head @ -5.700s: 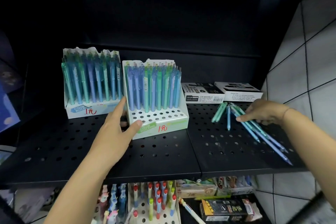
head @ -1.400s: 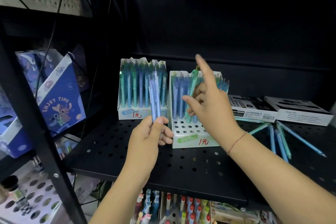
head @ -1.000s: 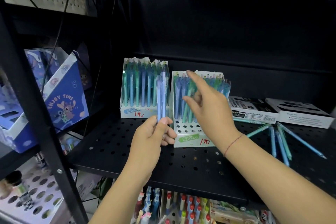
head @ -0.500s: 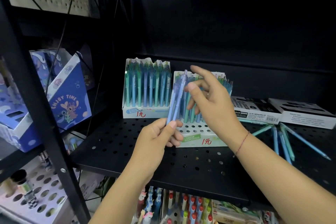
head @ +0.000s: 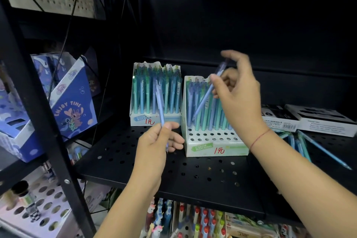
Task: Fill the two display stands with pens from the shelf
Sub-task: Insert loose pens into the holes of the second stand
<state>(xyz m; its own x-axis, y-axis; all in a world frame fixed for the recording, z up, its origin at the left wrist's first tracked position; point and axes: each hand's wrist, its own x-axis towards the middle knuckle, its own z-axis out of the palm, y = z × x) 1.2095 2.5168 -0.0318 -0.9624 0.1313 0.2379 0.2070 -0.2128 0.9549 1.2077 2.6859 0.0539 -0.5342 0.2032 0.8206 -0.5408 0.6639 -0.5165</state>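
Two white display stands sit on the black perforated shelf (head: 173,172). The left stand (head: 154,120) looks full of blue and green pens; the right stand (head: 214,148) has empty holes in its front rows. My left hand (head: 158,141) pinches a light blue pen (head: 160,102) upright in front of the left stand. My right hand (head: 237,92) pinches another blue pen (head: 208,92), tilted, its tip down among the pens of the right stand. Several loose pens (head: 305,147) lie on the shelf at the right.
Two flat black-and-white boxes (head: 309,120) lie at the back right. A blue cartoon box (head: 73,106) stands on the neighbouring rack behind a black upright post (head: 38,102). Below the shelf are more pens with red caps (head: 201,220) and a white holed tray (head: 48,208).
My right hand took one pen from the bunch in my left hand and carried it right, over the right stand. My left hand moved left and holds one pen.
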